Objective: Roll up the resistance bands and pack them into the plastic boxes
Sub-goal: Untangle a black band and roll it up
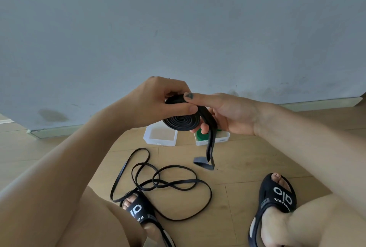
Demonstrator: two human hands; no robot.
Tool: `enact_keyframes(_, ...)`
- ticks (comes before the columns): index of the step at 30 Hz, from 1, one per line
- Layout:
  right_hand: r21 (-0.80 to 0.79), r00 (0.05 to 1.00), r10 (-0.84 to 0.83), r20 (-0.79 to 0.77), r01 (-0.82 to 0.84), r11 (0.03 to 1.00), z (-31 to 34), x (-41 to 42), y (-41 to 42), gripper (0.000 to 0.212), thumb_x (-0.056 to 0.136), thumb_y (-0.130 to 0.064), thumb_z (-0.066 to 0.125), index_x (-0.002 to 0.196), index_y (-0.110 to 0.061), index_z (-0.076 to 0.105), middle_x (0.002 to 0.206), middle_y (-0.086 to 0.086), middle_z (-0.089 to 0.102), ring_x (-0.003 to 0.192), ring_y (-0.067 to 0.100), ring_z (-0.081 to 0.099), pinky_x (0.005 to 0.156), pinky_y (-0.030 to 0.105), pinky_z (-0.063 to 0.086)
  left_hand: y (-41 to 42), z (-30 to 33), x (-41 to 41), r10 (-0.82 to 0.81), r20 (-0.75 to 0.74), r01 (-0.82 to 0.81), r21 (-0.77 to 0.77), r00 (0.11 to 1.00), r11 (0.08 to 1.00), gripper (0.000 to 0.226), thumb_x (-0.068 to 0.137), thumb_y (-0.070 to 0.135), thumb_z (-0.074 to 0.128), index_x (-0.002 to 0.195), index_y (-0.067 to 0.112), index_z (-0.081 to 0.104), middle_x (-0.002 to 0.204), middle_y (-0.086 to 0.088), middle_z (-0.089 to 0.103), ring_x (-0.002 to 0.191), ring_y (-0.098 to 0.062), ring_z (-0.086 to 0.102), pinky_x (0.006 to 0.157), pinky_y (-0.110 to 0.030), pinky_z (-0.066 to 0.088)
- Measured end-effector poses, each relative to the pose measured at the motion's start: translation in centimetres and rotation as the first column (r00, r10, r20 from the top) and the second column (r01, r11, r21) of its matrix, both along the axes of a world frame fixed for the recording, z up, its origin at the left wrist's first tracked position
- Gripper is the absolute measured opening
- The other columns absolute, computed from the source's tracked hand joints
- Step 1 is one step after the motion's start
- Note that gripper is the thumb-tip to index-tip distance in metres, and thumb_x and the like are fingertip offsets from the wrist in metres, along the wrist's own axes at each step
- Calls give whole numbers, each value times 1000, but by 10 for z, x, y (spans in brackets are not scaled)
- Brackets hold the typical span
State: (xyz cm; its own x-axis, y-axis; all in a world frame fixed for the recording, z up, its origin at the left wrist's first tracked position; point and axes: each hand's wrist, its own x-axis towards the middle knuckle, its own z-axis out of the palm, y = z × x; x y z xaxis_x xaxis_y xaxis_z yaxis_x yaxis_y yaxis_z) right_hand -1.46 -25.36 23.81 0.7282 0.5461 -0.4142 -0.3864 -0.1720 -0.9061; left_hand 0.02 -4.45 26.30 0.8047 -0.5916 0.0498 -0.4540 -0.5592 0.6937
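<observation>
The left hand (pixel 156 104) pinches the coil (pixel 183 122) so it does not unwind, while the right hand (pixel 227 115) pinches the tail (pixel 210 147) to feed it.

Wide black resistance band (pixel 181 122), wound for most of its length into a flat spiral coil held above the floor; its free tail hangs down from the coil's right side and ends in a folded loop. Thin black resistance band (pixel 158 184), unrolled, lying in loose overlapping loops on the floor. Left plastic box (pixel 160 134), translucent white, open-topped. Right plastic box (pixel 213 139), similar, containing a rolled green resistance band (pixel 200 137).
</observation>
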Motion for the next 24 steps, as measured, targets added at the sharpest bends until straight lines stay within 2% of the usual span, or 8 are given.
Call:
enact_keyframes(3, 12, 998, 44, -38, -44, 999, 2, 2, -4, 56, 86, -64, 58, 117, -19, 72, 100, 15, 73, 72, 20, 55, 74, 30, 48, 2, 0, 4, 7, -16, -8, -70, 1000, 998, 25, 83, 49, 69, 90, 25, 71, 79, 4, 69, 74, -14, 63, 65, -26, 50)
enact_keyframes(6, 173, 988, 118, -97, -100, 980, 2, 5, -8, 64, 95, -57, 54, 144, -15, 55, 123, 29, 69, 63, 13, 53, 78, 32, 45, 3, -1, 3, 37, -15, -39, -138, 999, 990, 18, 88, 38, 69, 95, 22, 72, 80, 7, 70, 75, -9, 63, 66, -17, 47)
enact_keyframes(8, 309, 985, 126, -118, -85, 947, -1, 6, -7, 65, 99, -48, 56, 151, -11, 46, 127, 28, 66, 75, 20, 55, 73, 30, 44, 2, -1, 3, 56, 12, -52, -185, 998, 981, 17, 91, 35, 67, 97, 20, 72, 80, 11, 69, 75, -6, 63, 66, -16, 47)
enact_keyframes(10, 354, 990, 60, -131, -10, 935, -3, 5, -5, 58, 96, -43, 63, 144, -12, 54, 118, 18, 69, 94, 33, 49, 64, 26, 45, 3, 2, 5, 65, 7, -62, -201, 998, 978, 17, 92, 36, 67, 97, 20, 71, 80, 12, 68, 75, -6, 62, 67, -16, 47)
enact_keyframes(14, 141, 996, -13, -92, 26, 990, -5, -5, 5, 45, 86, -48, 68, 114, -13, 71, 90, 10, 70, 65, 13, 59, 63, 25, 41, 4, 1, 1, -32, 18, 31, 65, 999, 997, 30, 80, 50, 69, 97, 25, 71, 83, 6, 71, 79, -12, 68, 73, -33, 56)
enact_keyframes(16, 8, 999, 47, -19, -47, 999, -7, -7, 7, 52, 84, -59, 64, 108, -14, 73, 89, 9, 71, 66, 14, 57, 64, 26, 44, -2, -3, -4, -106, 96, 86, 190, 990, 978, 29, 83, 49, 67, 94, 22, 71, 76, 5, 68, 74, -14, 64, 68, -34, 52)
enact_keyframes(19, 6, 994, 101, -42, -101, 995, -4, -4, 1, 55, 87, -63, 57, 118, -19, 70, 100, 15, 73, 66, 16, 54, 72, 29, 48, -1, -2, -4, -82, 39, 80, 48, 996, 996, 19, 87, 36, 69, 89, 17, 70, 72, 1, 64, 67, -15, 59, 60, -31, 48)
enact_keyframes(24, 271, 983, 125, -134, -85, 959, -3, 3, -6, 48, 95, -47, 60, 131, -16, 62, 107, 15, 72, 59, 12, 53, 74, 32, 42, 8, 4, -3, -45, -74, 32, -169, 996, 985, 15, 91, 27, 69, 100, 15, 72, 84, 2, 70, 77, -11, 65, 67, -19, 49)
